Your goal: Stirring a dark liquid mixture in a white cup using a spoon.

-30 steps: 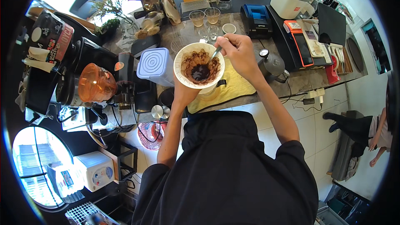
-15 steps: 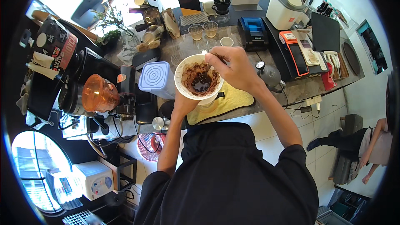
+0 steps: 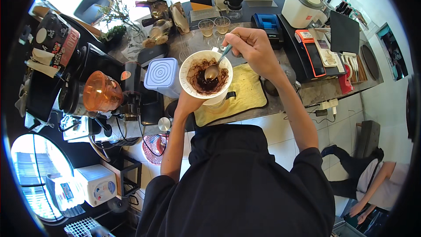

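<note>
My left hand [image 3: 189, 104] is wrapped around the underside of a white ribbed cup [image 3: 183, 81], raised above the counter. Dark brown, wet-looking matter [image 3: 206, 87] is smeared inside its wall and pooled at the bottom. In my right hand [image 3: 252, 52] a metal spoon [image 3: 212, 71] is pinched by its handle, its bowl inside the cup. Most of my left fingers are hidden behind the cup. Below lies a yellow cloth [image 3: 243, 94] with a dark edge; a pale round vessel [image 3: 221, 105], partly covered by the cup, stands on it.
A blue-lidded container [image 3: 161, 74] is close on the left, beside a grinder with an orange hopper [image 3: 103, 92]. Two clear cups [image 3: 206, 28] stand farther back. A black printer [image 3: 267, 28] and orange card terminal [image 3: 310, 55] are at right. Another person [image 3: 377, 184] is behind on the right.
My right hand has drawn back up and to the right, lifting the spoon so its bowl now shows. The cup shifted slightly left and upward. The other person has moved lower in view.
</note>
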`<state>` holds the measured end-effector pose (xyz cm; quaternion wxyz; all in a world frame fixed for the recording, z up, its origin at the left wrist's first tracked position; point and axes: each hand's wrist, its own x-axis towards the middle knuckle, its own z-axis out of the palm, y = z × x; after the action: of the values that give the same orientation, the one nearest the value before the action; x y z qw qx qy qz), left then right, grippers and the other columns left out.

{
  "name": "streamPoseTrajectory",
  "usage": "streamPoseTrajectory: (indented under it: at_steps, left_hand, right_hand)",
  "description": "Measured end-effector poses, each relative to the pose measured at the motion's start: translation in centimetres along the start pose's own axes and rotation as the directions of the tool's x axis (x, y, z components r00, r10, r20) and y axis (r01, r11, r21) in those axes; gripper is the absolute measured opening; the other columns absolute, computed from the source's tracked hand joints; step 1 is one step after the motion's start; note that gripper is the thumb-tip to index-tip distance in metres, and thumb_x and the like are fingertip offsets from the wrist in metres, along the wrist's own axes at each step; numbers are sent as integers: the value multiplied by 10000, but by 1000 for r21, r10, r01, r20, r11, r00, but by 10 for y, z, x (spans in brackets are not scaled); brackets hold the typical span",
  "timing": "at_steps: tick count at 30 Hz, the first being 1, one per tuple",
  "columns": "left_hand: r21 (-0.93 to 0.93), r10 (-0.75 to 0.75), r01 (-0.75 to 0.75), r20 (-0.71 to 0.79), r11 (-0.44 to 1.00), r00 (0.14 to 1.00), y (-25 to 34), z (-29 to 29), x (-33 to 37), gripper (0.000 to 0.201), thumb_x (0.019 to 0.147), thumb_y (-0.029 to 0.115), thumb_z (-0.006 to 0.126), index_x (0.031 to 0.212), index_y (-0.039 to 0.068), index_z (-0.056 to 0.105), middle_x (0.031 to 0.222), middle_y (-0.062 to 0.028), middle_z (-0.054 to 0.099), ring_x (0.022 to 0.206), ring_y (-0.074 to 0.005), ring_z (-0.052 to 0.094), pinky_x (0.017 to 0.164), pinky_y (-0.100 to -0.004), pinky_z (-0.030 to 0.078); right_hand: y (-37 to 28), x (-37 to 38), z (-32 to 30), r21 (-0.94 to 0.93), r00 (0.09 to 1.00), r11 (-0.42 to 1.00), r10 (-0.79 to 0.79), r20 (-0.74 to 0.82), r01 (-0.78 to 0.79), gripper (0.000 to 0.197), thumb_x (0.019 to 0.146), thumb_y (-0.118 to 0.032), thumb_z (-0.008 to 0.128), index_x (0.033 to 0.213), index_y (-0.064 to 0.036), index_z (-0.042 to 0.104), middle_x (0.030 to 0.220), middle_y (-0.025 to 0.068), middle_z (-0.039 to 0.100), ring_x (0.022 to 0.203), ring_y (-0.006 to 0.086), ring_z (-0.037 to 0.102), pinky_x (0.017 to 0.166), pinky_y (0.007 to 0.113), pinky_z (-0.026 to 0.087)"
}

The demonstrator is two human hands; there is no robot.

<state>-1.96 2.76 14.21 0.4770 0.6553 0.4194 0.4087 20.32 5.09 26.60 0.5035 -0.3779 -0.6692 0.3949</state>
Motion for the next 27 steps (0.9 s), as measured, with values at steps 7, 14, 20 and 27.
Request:
streamPoseTrajectory:
  at_steps: [7, 14, 20, 27]
  left_hand:
    - [33, 70, -70, -13, 997, 997, 23, -3, 0, 604, 716, 94, 851, 1239, -7, 566, 1192, -100, 654, 1079, -197, 620, 967, -342, 490]
    - [-132, 121, -126, -45, 983, 992, 21, 11, 1, 841, 601, 55, 913, 1321, 21, 479, 1242, -86, 613, 1114, -180, 605, 994, -346, 485]
    - [-156, 56, -59, -23, 986, 998, 36, 7, 4, 829, 606, 86, 917, 1315, 20, 494, 1242, -97, 619, 1123, -183, 608, 1008, -344, 481]
    - [-106, 6, -8, -13, 994, 1000, 33, 7, 8, 842, 595, 86, 922, 1314, 20, 489, 1237, -93, 618, 1111, -183, 613, 1003, -340, 485]
  right_hand:
    - [10, -2, 8, -164, 988, 986, -17, 154, 43, 258, 959, -193, 593, 857, 28, 677, 618, -4, 500, 578, 61, 426, 522, 267, 342]
    - [28, -13, 6, 21, 996, 997, 79, 47, -80, 267, 965, -184, 581, 829, 19, 688, 619, -1, 553, 603, 54, 491, 557, 240, 369]
    - [3, 0, 0, -31, 995, 997, 67, 71, -65, 251, 975, -146, 563, 840, 27, 685, 635, -8, 559, 612, 40, 494, 566, 213, 365]
    - [18, -5, 2, -139, 991, 988, 85, 100, -70, 242, 964, -172, 580, 866, 21, 686, 627, -5, 547, 597, 57, 462, 549, 245, 362]
